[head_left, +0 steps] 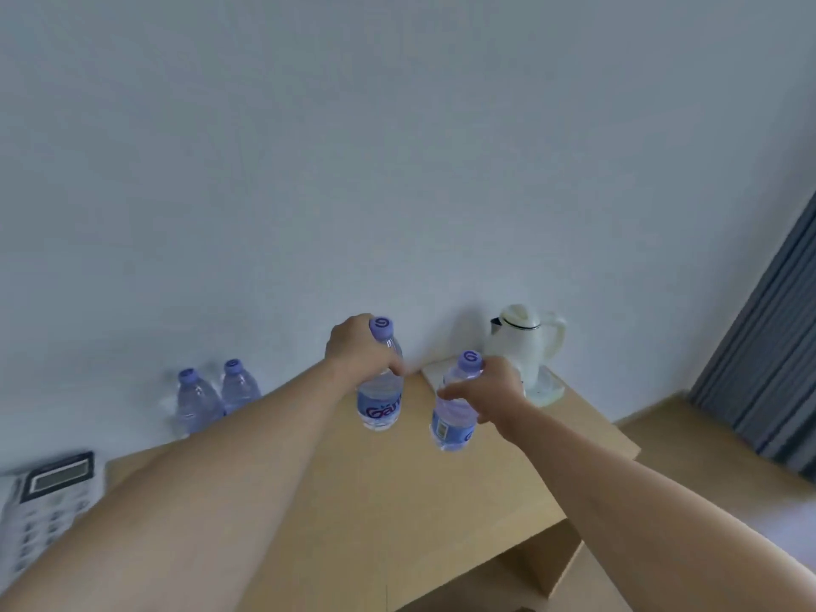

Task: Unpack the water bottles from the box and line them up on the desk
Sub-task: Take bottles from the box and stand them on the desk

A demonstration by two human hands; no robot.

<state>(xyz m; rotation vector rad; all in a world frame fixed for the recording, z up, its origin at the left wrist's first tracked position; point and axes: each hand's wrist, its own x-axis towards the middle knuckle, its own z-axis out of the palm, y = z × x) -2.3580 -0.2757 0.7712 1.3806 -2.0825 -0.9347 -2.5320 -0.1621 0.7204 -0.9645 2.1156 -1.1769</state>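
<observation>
My left hand (360, 353) grips the neck of a clear water bottle (380, 404) with a purple cap and a blue label, held upright above the wooden desk (397, 501). Beside it, my right hand (488, 390) grips a second such bottle (450, 424), slightly tilted and lower. Two more purple-capped bottles, one (196, 401) next to the other (238, 384), stand side by side against the wall at the back left of the desk. Cardboard that may be the box (569, 567) shows at the bottom right, below the desk edge.
A white electric kettle (525, 342) stands on a white tray (547, 388) at the desk's back right corner. A desk telephone (44, 501) lies at the left edge. Grey curtains (768, 368) hang at the right. The white wall runs behind the desk.
</observation>
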